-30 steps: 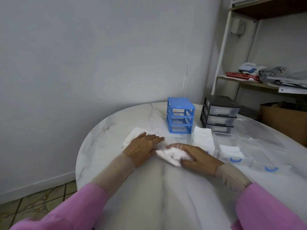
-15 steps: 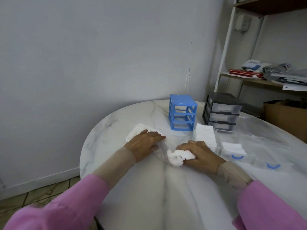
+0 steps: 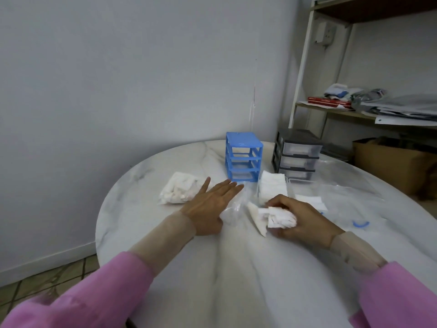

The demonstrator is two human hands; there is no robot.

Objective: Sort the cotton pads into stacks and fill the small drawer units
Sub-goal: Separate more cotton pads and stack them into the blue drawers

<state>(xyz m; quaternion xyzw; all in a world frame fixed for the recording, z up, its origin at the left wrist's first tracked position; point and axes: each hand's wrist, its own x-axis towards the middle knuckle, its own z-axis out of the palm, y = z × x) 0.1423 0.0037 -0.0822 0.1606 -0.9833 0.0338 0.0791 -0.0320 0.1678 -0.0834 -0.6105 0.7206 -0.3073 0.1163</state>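
My right hand point(image 3: 302, 221) grips a bunch of white cotton pads point(image 3: 274, 218) low over the marble table point(image 3: 212, 268). My left hand point(image 3: 210, 204) lies flat with straight fingers on a clear plastic bag point(image 3: 236, 204). To its left sits a loose pile of pads in plastic point(image 3: 179, 191). A neat stack of pads point(image 3: 272, 185) stands in front of the blue drawer unit point(image 3: 243, 159), whose three slots hold no drawers. The black drawer unit point(image 3: 296, 156) to the right has clear drawers with pads inside.
Clear drawers with blue handles point(image 3: 360, 224) and more pads point(image 3: 309, 201) lie on the table's right side under plastic. A shelf unit point(image 3: 331, 110) with papers and a cardboard box point(image 3: 390, 166) stand behind. The wall is close on the left.
My right hand has drawn the bunch of pads out and back toward me. My left hand has flattened and spread its fingers on the bag. The camera has tilted slightly.
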